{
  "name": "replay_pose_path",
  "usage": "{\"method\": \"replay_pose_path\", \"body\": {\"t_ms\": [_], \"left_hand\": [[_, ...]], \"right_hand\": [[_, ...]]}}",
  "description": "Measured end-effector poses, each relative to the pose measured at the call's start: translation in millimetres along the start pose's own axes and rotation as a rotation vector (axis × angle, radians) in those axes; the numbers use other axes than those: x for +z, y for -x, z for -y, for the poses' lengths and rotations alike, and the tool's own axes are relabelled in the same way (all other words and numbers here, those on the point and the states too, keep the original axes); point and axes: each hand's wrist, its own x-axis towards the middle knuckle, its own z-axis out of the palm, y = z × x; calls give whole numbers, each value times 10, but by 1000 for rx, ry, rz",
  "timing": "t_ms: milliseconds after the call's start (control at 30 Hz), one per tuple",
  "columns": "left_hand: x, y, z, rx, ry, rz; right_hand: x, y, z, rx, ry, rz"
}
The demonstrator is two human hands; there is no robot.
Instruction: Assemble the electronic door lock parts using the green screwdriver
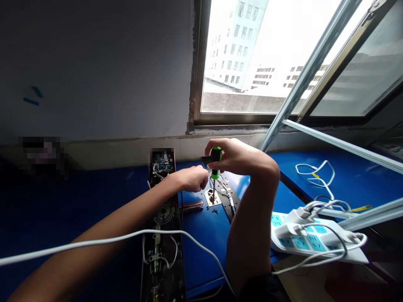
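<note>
A green and black screwdriver (216,156) stands upright in my right hand (231,154), with my fingers round its handle. Its shaft points down onto a small metal plate (217,199) lying on the blue tabletop; I cannot tell whether the tip sits in a screw. My left hand (194,178) is closed just left of the shaft, and what its fingers hold, if anything, is hidden. Small dark screws (215,211) lie beside the plate. A black perforated panel (227,197) with white wires is to the right of the plate.
A long black housing (163,260) with a circuit board and metal parts lies under my left forearm. A white cable (126,237) crosses in front. At the right are a white power strip (300,235) with plugs and a metal frame (310,75) before the window.
</note>
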Motion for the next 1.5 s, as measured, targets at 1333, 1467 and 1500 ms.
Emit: {"method": "replay_pose_path", "body": {"t_ms": [1333, 1467, 1500], "left_hand": [[-217, 1235, 250, 44, 88, -425], [-103, 1407, 401, -43, 88, -457], [-74, 1424, 431, -57, 84, -467]], "right_hand": [[20, 32, 229, -504, -287, -228], [115, -73, 400, -567, -292, -365], [141, -102, 436, -582, -283, -384]]}}
